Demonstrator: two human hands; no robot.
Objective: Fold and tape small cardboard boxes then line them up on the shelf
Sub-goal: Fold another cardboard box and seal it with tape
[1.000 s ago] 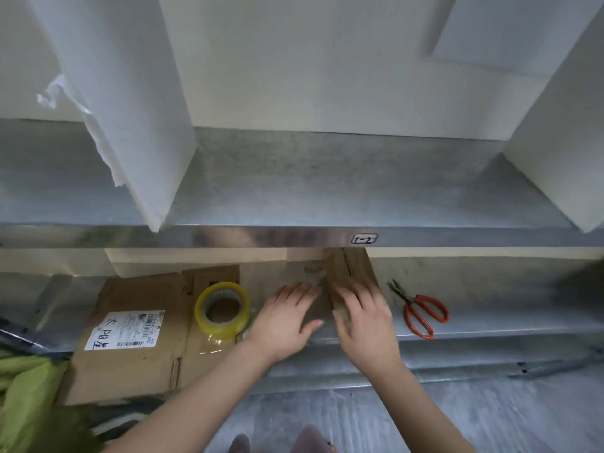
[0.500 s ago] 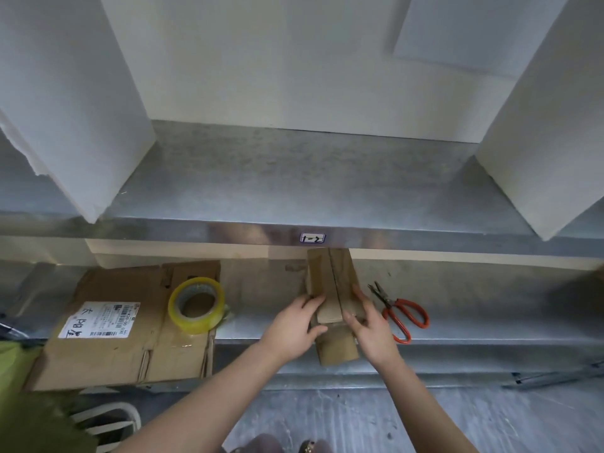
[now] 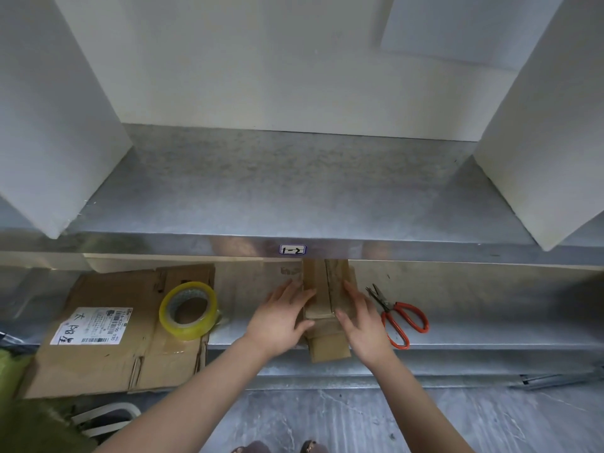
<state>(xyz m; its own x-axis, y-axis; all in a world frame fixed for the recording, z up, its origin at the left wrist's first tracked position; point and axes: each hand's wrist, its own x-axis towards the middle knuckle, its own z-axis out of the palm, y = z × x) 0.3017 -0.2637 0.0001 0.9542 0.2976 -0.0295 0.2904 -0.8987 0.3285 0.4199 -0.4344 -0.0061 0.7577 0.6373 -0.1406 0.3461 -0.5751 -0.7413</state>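
A small brown cardboard box (image 3: 323, 299) stands on the lower metal shelf (image 3: 474, 331), its top flaps meeting in a middle seam and one flap hanging over the shelf's front edge. My left hand (image 3: 281, 322) presses against the box's left side, thumb on the front. My right hand (image 3: 362, 318) presses the right side with straight fingers. A roll of yellowish clear tape (image 3: 188, 310) lies to the left on flattened cardboard (image 3: 108, 364). Red-handled scissors (image 3: 397, 317) lie just right of my right hand.
The upper metal shelf (image 3: 294, 191), tagged with a small label (image 3: 293, 249), is bare between white divider panels at left (image 3: 55, 119) and right (image 3: 542, 135). A green object (image 3: 13, 416) and a white stool edge sit at bottom left. Grey floor lies below.
The flat cardboard piece under my palms has been raised into a box shape. My hands moved from lying on top to its two sides. The camera shifted right and closer.
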